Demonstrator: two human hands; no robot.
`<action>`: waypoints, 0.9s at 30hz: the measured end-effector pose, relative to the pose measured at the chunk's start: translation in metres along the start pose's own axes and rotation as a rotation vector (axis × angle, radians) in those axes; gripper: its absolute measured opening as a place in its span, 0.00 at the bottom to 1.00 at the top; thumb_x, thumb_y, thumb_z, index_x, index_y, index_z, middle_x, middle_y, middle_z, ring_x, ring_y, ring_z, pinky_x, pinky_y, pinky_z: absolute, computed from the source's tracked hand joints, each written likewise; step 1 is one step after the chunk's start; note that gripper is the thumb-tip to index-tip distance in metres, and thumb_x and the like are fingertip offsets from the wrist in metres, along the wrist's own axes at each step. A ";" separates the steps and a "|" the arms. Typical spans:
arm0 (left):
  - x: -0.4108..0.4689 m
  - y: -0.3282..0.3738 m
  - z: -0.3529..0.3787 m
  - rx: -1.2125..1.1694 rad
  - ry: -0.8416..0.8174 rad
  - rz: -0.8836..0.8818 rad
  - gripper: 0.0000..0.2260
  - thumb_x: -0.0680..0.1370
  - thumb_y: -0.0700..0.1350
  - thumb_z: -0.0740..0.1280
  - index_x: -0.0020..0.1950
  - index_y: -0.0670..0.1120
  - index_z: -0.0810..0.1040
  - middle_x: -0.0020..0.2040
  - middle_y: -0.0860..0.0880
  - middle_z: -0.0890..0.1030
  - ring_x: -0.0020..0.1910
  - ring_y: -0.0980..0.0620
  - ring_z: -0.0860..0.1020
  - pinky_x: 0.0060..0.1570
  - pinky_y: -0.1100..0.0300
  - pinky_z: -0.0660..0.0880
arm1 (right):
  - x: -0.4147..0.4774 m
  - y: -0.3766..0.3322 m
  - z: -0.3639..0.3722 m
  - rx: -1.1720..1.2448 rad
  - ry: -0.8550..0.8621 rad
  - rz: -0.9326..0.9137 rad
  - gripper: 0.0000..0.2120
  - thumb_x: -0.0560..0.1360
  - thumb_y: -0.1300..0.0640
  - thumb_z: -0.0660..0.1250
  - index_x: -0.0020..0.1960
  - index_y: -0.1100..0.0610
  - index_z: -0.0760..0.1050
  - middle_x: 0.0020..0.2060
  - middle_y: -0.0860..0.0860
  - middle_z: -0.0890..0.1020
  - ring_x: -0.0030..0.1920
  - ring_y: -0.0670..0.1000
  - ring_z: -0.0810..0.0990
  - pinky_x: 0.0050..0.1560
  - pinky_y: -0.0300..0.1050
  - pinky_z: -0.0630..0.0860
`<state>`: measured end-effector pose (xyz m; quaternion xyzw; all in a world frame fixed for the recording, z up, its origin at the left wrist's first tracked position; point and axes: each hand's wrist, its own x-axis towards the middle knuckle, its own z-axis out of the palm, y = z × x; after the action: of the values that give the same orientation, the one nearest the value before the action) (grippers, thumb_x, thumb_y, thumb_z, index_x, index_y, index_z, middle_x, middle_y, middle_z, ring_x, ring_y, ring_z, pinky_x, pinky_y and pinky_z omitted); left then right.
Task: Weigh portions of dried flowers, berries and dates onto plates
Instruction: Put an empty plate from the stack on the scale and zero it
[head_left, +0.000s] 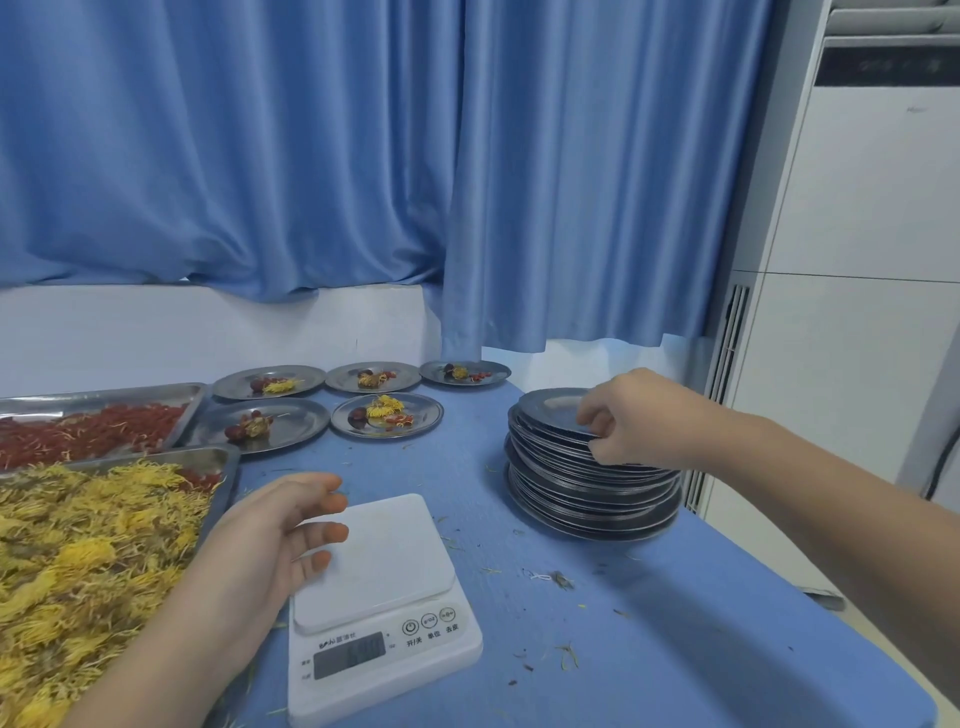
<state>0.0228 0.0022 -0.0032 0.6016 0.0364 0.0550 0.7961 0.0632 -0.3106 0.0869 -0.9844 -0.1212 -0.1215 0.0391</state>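
My right hand (623, 415) curls its fingers (597, 415) round the rim of the top plate (545, 408) of one stack (587, 493) near the right edge of the bench (675, 623). The single scale (379, 582) lies left of that plate and nearer me. My left hand (270, 540) is open over its left side. Five filled plates (426, 415) sit along the far edge, two trays (228, 462) at the left.

On a blue table (649, 623), a person's right hand (631, 415) pinches the top plate (550, 410) of a stack of metal plates (582, 499), while the left hand (275, 535), fingers relaxed, reaches over a white digital scale (384, 587).
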 end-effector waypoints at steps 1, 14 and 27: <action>0.000 0.000 0.000 0.002 0.000 0.001 0.08 0.79 0.43 0.63 0.51 0.42 0.81 0.37 0.48 0.83 0.35 0.48 0.78 0.39 0.53 0.70 | 0.000 0.000 0.000 0.008 0.019 -0.004 0.14 0.67 0.59 0.67 0.52 0.52 0.81 0.41 0.44 0.82 0.45 0.48 0.80 0.49 0.42 0.78; 0.007 0.001 -0.008 -0.022 0.076 0.004 0.08 0.80 0.43 0.62 0.54 0.45 0.80 0.45 0.47 0.81 0.39 0.48 0.78 0.39 0.55 0.72 | -0.011 -0.031 0.006 -0.263 0.658 -0.388 0.09 0.73 0.55 0.70 0.37 0.58 0.82 0.31 0.51 0.78 0.37 0.57 0.74 0.34 0.47 0.71; 0.019 0.017 -0.039 -0.155 0.274 0.019 0.03 0.78 0.45 0.64 0.50 0.48 0.77 0.39 0.51 0.77 0.32 0.54 0.72 0.31 0.60 0.64 | -0.027 -0.109 0.101 -0.105 0.721 -0.778 0.07 0.65 0.66 0.75 0.38 0.55 0.82 0.30 0.48 0.77 0.28 0.51 0.70 0.26 0.41 0.66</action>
<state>0.0363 0.0468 0.0026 0.5257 0.1347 0.1466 0.8271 0.0335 -0.2006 -0.0119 -0.7631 -0.4500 -0.4635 -0.0188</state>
